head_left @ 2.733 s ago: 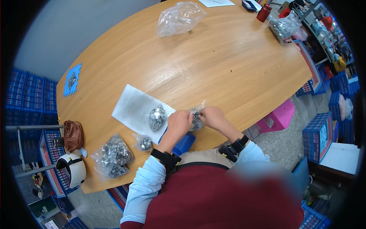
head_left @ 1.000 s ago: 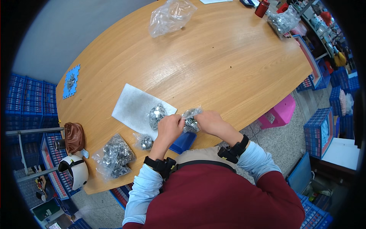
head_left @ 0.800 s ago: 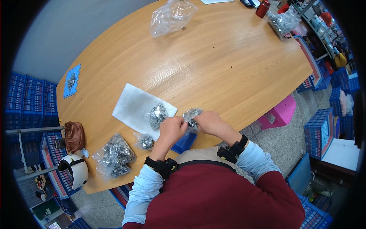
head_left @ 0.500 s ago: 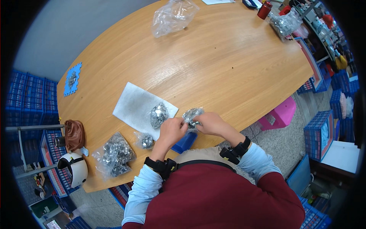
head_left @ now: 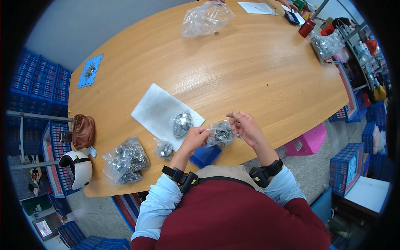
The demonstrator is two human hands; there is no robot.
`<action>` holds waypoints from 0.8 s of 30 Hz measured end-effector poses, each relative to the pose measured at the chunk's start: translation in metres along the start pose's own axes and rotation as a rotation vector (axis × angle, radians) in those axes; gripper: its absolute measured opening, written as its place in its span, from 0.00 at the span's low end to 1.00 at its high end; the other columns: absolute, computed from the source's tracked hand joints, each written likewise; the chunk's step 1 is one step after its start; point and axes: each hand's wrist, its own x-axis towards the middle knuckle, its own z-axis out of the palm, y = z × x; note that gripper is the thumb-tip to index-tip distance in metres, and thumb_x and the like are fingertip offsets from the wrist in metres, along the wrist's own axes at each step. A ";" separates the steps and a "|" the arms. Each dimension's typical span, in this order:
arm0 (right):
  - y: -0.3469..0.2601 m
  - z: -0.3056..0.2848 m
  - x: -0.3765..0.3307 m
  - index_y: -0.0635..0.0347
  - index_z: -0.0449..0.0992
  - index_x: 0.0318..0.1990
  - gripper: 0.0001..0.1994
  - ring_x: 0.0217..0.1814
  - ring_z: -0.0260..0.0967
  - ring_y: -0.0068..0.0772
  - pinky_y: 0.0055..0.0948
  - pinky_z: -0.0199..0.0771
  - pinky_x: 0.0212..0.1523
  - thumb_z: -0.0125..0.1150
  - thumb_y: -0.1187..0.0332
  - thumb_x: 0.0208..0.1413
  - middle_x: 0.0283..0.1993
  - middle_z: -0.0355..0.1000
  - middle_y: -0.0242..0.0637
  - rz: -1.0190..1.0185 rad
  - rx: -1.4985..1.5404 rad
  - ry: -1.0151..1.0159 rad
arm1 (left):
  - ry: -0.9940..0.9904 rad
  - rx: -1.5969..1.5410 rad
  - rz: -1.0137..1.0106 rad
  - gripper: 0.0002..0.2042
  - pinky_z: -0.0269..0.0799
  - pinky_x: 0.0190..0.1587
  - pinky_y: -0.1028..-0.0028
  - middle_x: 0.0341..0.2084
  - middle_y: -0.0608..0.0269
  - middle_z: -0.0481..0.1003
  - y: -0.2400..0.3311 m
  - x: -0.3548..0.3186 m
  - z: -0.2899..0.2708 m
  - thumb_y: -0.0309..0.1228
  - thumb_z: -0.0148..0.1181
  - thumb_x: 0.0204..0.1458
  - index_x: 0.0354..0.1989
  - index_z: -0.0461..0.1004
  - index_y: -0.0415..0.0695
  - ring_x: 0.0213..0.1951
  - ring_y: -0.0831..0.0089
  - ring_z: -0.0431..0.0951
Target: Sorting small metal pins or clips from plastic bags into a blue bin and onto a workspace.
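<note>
My left hand [head_left: 195, 139] is closed, pinching the left edge of a clear plastic bag [head_left: 221, 134] full of small shiny metal parts. Just right of that bag, my right hand [head_left: 248, 130] is raised with loosely bent fingers partly apart; nothing shows in it. Under the bag's near side sits a blue plastic tray [head_left: 205, 156]. A round heap of metal parts [head_left: 182, 123] lies on a white foam sheet [head_left: 154, 104]. A small bag of parts [head_left: 163, 150] touches the sheet's near edge, and a larger bag of parts [head_left: 128, 160] lies farther left.
A blue foam mat [head_left: 96, 62] bears a small heap at the far left. At the back are an empty-looking clear bag [head_left: 206, 18], a red canister [head_left: 307, 28] and another person's hand [head_left: 289, 5]. A brown pouch [head_left: 84, 131] and white helmet [head_left: 81, 171] are left, a pink stool [head_left: 306, 141] right.
My right hand has let go of the bag and lifted away to the right. The bag stays in my left hand, now fuller in view. The whole view has shifted slightly.
</note>
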 end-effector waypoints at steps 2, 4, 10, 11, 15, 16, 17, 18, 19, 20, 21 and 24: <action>-0.004 0.004 -0.001 0.64 0.69 0.36 0.13 0.25 0.62 0.19 0.20 0.64 0.25 0.49 0.62 0.53 0.26 0.66 0.30 0.045 0.342 -0.061 | -0.030 -0.108 -0.097 0.11 0.61 0.18 0.83 0.11 0.70 0.67 -0.001 0.001 -0.001 0.34 0.53 0.45 0.16 0.70 0.42 0.14 0.82 0.66; -0.005 0.012 -0.005 0.66 0.70 0.35 0.15 0.31 0.63 0.20 0.20 0.66 0.33 0.43 0.60 0.56 0.30 0.67 0.34 0.005 0.383 -0.169 | -0.022 -0.185 -0.210 0.10 0.63 0.18 0.83 0.12 0.70 0.67 0.001 -0.001 -0.001 0.35 0.52 0.46 0.17 0.70 0.44 0.15 0.82 0.66; 0.011 0.031 -0.009 0.65 0.70 0.34 0.16 0.37 0.63 0.24 0.24 0.63 0.41 0.41 0.60 0.57 0.32 0.67 0.34 -0.165 0.014 -0.231 | -0.060 -0.233 -0.292 0.10 0.63 0.17 0.84 0.13 0.69 0.68 0.005 0.002 -0.002 0.36 0.53 0.46 0.19 0.71 0.44 0.15 0.82 0.67; 0.012 0.033 -0.009 0.66 0.71 0.33 0.17 0.35 0.63 0.22 0.22 0.63 0.38 0.41 0.60 0.57 0.29 0.67 0.33 -0.222 -0.062 -0.229 | -0.059 -0.233 -0.292 0.10 0.63 0.17 0.84 0.13 0.69 0.68 0.008 0.002 -0.002 0.36 0.53 0.46 0.19 0.71 0.44 0.15 0.82 0.67; 0.014 0.028 -0.009 0.66 0.72 0.32 0.17 0.35 0.63 0.23 0.21 0.62 0.38 0.41 0.60 0.57 0.29 0.67 0.33 -0.380 -0.216 -0.244 | -0.078 -0.218 -0.309 0.10 0.64 0.17 0.84 0.13 0.68 0.69 0.010 0.002 -0.002 0.36 0.54 0.46 0.19 0.71 0.43 0.15 0.83 0.67; 0.014 0.026 -0.009 0.66 0.71 0.33 0.15 0.37 0.62 0.23 0.23 0.61 0.41 0.41 0.62 0.56 0.32 0.67 0.33 -0.312 -0.186 -0.218 | -0.085 -0.239 -0.299 0.11 0.64 0.17 0.84 0.14 0.68 0.69 0.007 0.002 -0.003 0.37 0.54 0.46 0.20 0.70 0.43 0.16 0.83 0.68; 0.014 0.023 -0.010 0.66 0.70 0.33 0.14 0.40 0.61 0.23 0.25 0.61 0.44 0.42 0.64 0.56 0.35 0.67 0.34 -0.243 -0.155 -0.191 | -0.082 -0.239 -0.299 0.11 0.64 0.17 0.84 0.14 0.68 0.69 0.006 0.002 -0.003 0.37 0.54 0.46 0.20 0.70 0.43 0.16 0.83 0.68; 0.012 0.020 -0.009 0.66 0.70 0.33 0.14 0.40 0.61 0.23 0.25 0.61 0.44 0.42 0.64 0.56 0.35 0.67 0.34 -0.244 -0.155 -0.191 | -0.087 -0.266 -0.303 0.10 0.65 0.17 0.84 0.14 0.68 0.70 0.005 0.002 -0.003 0.36 0.54 0.46 0.20 0.70 0.43 0.16 0.83 0.68; 0.011 0.017 -0.008 0.66 0.70 0.34 0.11 0.40 0.62 0.26 0.26 0.61 0.44 0.46 0.66 0.53 0.35 0.67 0.36 -0.308 -0.288 -0.112 | -0.092 -0.293 -0.307 0.10 0.65 0.17 0.84 0.15 0.67 0.70 0.004 0.002 -0.003 0.36 0.53 0.46 0.21 0.70 0.44 0.16 0.83 0.68; 0.010 0.016 -0.007 0.66 0.70 0.34 0.10 0.40 0.63 0.29 0.26 0.61 0.44 0.49 0.68 0.50 0.34 0.67 0.37 -0.370 -0.422 -0.032 | -0.091 -0.293 -0.307 0.10 0.65 0.17 0.84 0.15 0.67 0.70 0.002 0.003 -0.004 0.36 0.53 0.46 0.21 0.70 0.44 0.16 0.83 0.68; 0.010 0.016 -0.006 0.66 0.70 0.34 0.10 0.40 0.63 0.29 0.26 0.61 0.44 0.49 0.68 0.50 0.34 0.67 0.37 -0.372 -0.422 -0.031 | -0.117 -0.362 -0.332 0.09 0.66 0.17 0.84 0.15 0.67 0.71 0.001 0.003 -0.006 0.36 0.53 0.47 0.22 0.70 0.44 0.17 0.82 0.69; 0.018 0.014 -0.001 0.66 0.70 0.34 0.12 0.34 0.65 0.39 0.30 0.64 0.39 0.54 0.68 0.42 0.31 0.66 0.42 -0.803 -0.928 0.186 | -0.159 -0.467 -0.362 0.09 0.67 0.18 0.83 0.16 0.67 0.71 0.001 0.002 -0.009 0.36 0.52 0.47 0.23 0.70 0.44 0.17 0.83 0.70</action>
